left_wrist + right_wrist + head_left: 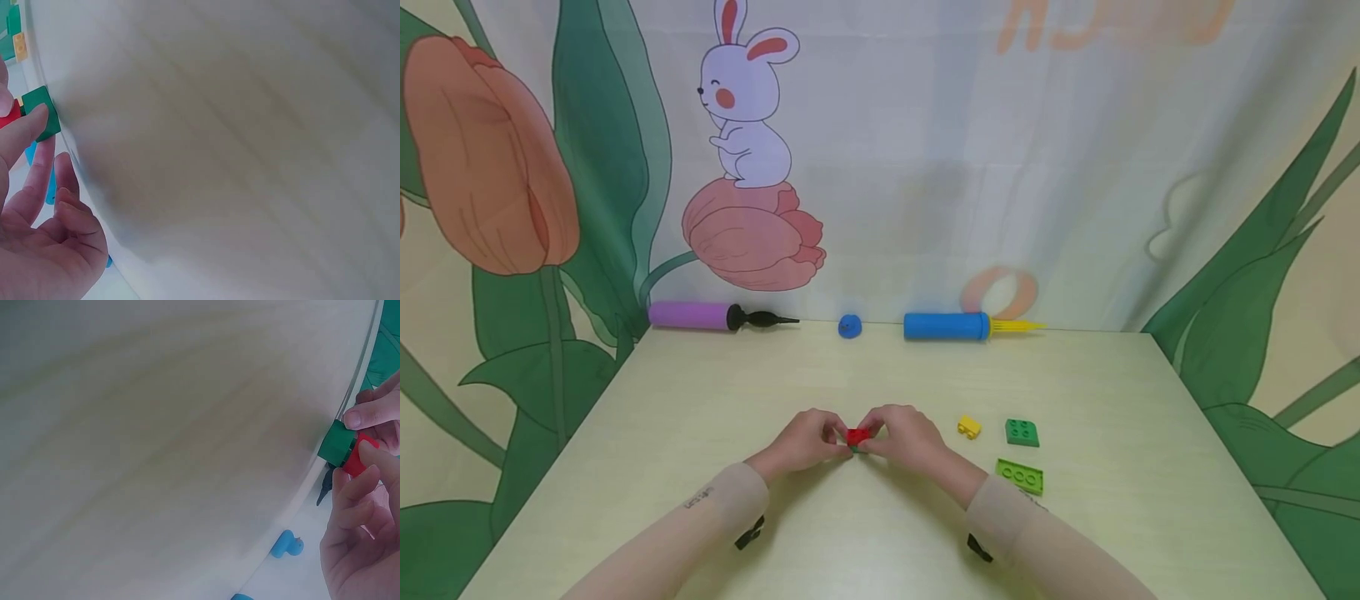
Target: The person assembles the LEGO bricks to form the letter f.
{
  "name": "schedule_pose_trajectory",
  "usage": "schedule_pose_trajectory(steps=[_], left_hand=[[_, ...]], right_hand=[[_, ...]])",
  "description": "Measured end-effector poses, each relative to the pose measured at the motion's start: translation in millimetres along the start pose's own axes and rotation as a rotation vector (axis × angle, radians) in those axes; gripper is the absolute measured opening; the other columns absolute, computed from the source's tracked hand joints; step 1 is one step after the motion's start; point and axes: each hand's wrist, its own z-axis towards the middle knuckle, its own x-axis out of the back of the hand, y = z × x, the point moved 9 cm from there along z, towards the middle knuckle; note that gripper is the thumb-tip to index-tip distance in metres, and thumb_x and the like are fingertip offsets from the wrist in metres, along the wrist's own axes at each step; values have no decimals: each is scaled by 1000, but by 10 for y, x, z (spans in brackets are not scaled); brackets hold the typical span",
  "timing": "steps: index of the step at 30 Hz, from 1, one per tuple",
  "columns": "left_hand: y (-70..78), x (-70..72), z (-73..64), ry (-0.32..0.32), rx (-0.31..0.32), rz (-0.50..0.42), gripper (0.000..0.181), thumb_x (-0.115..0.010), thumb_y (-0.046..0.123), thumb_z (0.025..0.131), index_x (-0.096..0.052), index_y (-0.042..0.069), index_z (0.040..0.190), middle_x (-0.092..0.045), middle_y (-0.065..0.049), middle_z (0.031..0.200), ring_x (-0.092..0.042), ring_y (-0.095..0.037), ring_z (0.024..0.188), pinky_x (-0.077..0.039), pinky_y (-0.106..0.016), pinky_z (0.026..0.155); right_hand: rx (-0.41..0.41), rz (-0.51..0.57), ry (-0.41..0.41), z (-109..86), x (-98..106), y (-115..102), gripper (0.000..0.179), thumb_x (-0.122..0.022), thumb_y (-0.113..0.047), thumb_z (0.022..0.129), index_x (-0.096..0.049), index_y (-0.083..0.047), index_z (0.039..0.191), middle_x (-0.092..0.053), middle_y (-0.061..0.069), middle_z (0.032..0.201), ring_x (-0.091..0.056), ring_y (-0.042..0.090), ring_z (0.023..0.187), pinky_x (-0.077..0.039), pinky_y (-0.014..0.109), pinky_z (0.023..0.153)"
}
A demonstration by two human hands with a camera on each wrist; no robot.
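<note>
Both hands meet over the middle of the table around two toy building bricks. My left hand (805, 442) pinches a green brick (336, 443) between thumb and fingers. A red brick (857, 436) is pinched by my right hand (910, 438). The two bricks sit against each other, red above green in the head view; whether they are fully pressed together cannot be told. In the left wrist view the thumb covers part of the green brick (37, 97), and the red brick (10, 114) is partly hidden by fingers. Fingers also cover part of the red brick (354, 464) in the right wrist view.
Right of the hands lie a yellow brick (969, 427), a green brick (1022, 432) and a lime-green brick (1015, 473), the last beside the right sleeve. Along the back edge are a purple pump (688, 316), a small blue toy (850, 326) and a blue pump (946, 326).
</note>
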Motion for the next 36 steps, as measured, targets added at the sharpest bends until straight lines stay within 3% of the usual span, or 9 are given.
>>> schedule_pose_trajectory(steps=[6,13,36], left_hand=[[21,-13,-2,-5,0,10,15,-81,15,79,-69,10,88,-55,-2,66,-46,-14,59,-39,-27,56],[41,-5,9,7,-22,15,16,-82,14,78,-69,9,86,-54,-2,66,-46,-15,60,-40,-27,57],[67,6,-10,-1,11,14,16,-82,15,78,-69,8,86,-54,-3,66,-46,-14,61,-39,-26,58]], right_hand=[[-1,-22,3,9,15,12,13,-78,-25,82,-74,-20,93,-62,-15,79,-55,10,69,-47,27,56],[10,-121,-1,33,41,-34,17,-79,-26,81,-75,-19,96,-64,-13,82,-54,9,74,-45,24,61],[6,-308,18,57,-6,-120,21,-83,-27,77,-76,-16,94,-65,-8,85,-54,9,73,-45,22,64]])
